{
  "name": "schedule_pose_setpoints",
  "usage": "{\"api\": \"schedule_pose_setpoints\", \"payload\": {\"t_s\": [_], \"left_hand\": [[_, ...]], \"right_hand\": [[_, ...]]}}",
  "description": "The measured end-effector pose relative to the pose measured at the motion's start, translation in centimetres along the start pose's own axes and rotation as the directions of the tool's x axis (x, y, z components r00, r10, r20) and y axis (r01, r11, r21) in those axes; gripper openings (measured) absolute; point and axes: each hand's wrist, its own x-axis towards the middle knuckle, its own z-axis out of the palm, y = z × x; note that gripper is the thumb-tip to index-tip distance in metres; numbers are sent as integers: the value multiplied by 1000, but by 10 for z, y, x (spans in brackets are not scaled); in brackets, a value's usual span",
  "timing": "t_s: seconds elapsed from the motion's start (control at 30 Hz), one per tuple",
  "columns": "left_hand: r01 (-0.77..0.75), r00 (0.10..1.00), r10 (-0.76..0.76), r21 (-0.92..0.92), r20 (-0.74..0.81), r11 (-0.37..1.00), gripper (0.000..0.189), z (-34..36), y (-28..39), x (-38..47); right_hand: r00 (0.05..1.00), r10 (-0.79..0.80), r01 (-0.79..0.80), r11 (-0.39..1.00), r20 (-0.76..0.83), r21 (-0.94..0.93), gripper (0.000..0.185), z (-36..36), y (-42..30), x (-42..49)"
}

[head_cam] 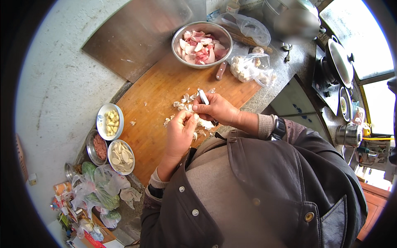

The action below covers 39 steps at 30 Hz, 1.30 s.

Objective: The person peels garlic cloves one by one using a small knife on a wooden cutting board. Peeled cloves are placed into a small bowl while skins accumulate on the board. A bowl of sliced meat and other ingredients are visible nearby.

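My left hand (pixel 182 130) pinches a small pale piece between thumb and forefinger, probably a garlic clove, mostly hidden by the fingertips. Touching it from the right, my right hand (pixel 221 108) grips a small tool by its white handle (pixel 203 97); its working end is hidden by the fingers. Papery garlic skins (pixel 185 104) lie scattered under and around both hands on a wooden board (pixel 149 102). Peeled garlic cloves (pixel 112 123) fill part of a stacked white bowl (pixel 121 124) left of the hands. A clear plastic bag of garlic bulbs (pixel 246 68) sits at the board's far right.
A steel bowl (pixel 230 51) of sliced raw meat stands at the back, beside a wooden-handled knife (pixel 220 71). At left are minced meat (pixel 100 147) and pale slices (pixel 121 156) in bowls. Bagged vegetables (pixel 104 195) lie lower left. A lidded wok (pixel 339 63) stands on the stove.
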Motion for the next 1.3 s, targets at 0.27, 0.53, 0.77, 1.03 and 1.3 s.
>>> {"api": "schedule_pose_setpoints", "payload": {"t_s": [0.27,0.53,0.77,1.03,1.3], "left_hand": [[67,997,-75,197,35,978,24,4,-2,2],[58,998,-54,106,-41,993,22,13,-3,-2],[42,998,-48,-109,-51,993,18,6,-10,1],[14,992,-16,-17,-124,1000,9,3,-4,1],[-155,971,210,359,-119,920,5,1,-6,2]], "right_hand": [[973,-227,201,922,-41,-331,15,6,3,-1],[983,-158,118,934,-94,-337,16,9,5,0],[998,49,-47,997,-33,68,18,4,0,3],[992,123,-124,992,-39,-31,19,-5,3,7],[991,93,-108,978,-91,-179,23,3,-2,2]]}}
